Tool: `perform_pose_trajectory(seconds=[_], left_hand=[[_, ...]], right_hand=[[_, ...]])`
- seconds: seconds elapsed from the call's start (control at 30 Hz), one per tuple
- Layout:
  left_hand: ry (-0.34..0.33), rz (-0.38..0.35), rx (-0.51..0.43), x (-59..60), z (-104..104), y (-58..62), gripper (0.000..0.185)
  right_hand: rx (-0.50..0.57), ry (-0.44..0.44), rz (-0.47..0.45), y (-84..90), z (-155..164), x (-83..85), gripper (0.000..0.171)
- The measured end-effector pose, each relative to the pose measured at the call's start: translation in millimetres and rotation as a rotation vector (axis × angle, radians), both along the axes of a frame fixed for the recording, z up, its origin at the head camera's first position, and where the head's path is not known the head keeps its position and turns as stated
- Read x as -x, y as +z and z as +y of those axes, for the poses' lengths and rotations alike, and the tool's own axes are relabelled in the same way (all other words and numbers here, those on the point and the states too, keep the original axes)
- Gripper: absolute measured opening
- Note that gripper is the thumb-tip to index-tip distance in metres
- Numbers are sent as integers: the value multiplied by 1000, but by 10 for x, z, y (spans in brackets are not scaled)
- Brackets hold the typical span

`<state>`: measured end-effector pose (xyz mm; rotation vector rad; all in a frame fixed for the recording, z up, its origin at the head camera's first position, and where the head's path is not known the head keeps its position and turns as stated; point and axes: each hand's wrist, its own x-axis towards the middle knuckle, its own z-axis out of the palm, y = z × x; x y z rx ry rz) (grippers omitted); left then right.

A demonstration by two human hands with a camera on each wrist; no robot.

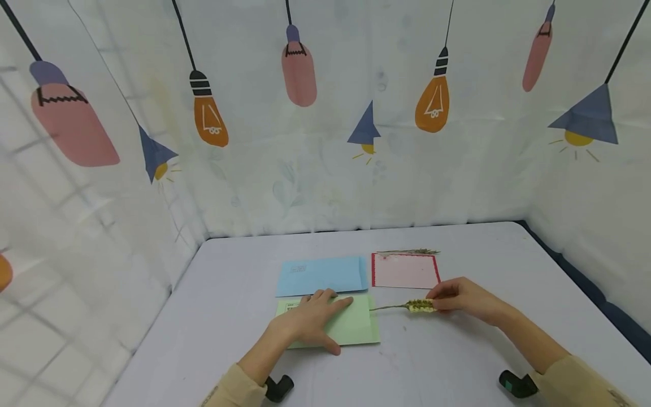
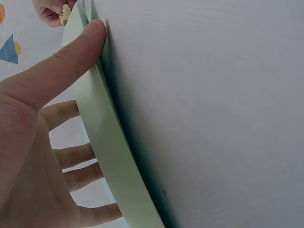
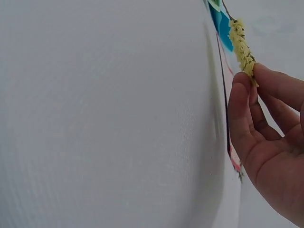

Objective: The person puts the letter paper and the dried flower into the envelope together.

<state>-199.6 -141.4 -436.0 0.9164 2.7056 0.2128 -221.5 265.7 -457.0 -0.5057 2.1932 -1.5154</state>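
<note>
Keep your left hand (image 1: 310, 319) flat, fingers spread on the green envelope (image 1: 351, 328) (thumb under edge); right hand (image 1: 460, 297) pinches the dried sprig (image 1: 419, 306), so grip lightly.

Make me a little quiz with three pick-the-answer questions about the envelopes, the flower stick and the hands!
1. Where does the blue envelope lie?
A. on the far side of the green envelope
B. on top of the pink card
C. under the right hand

2. How many envelopes are on the table?
A. one
B. two
C. four

3. What is the left hand doing?
A. pinching the dried sprig
B. lying flat on the green envelope
C. hanging in the air

Answers:
1. A: the blue one sits just beyond the green one.
2. B: one blue and one green.
3. B: its fingers are spread flat on the green paper; the right hand pinches the sprig.
</note>
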Motion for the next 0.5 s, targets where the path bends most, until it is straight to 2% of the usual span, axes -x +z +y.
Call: perform_pose_trajectory(seconds=[0.5], left_hand=[[-13,13,4,44,79,-26,105]], right_hand=[[-27,20,18,30,-287,30,25]])
